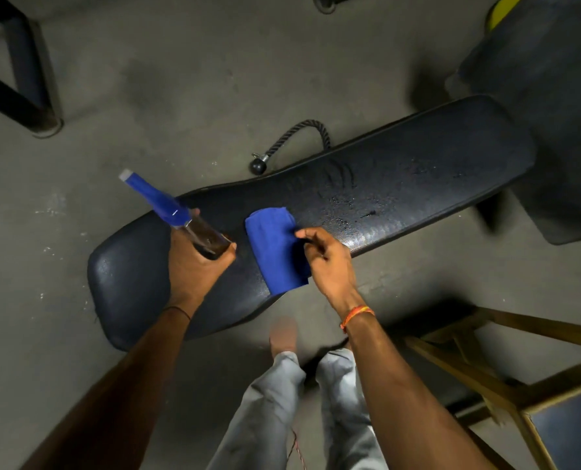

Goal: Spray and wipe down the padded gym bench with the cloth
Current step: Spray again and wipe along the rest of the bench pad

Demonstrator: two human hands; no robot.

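Note:
A long black padded bench (400, 184) runs diagonally from lower left to upper right, with wet droplets shining on its middle and right part. A folded blue cloth (275, 252) lies on the pad near its centre. My right hand (326, 262) pinches the cloth's right edge with thumb and fingers. My left hand (194, 266) grips a clear spray bottle (173, 212) with a blue head, tilted so the nozzle points up and left, above the bench's left half.
A rope handle with a black ball end (292, 144) lies on the concrete floor behind the bench. A dark metal frame (21, 83) stands at far left, a wooden-framed stool (506, 378) at lower right. My legs in grey trousers (299, 408) stand below the bench.

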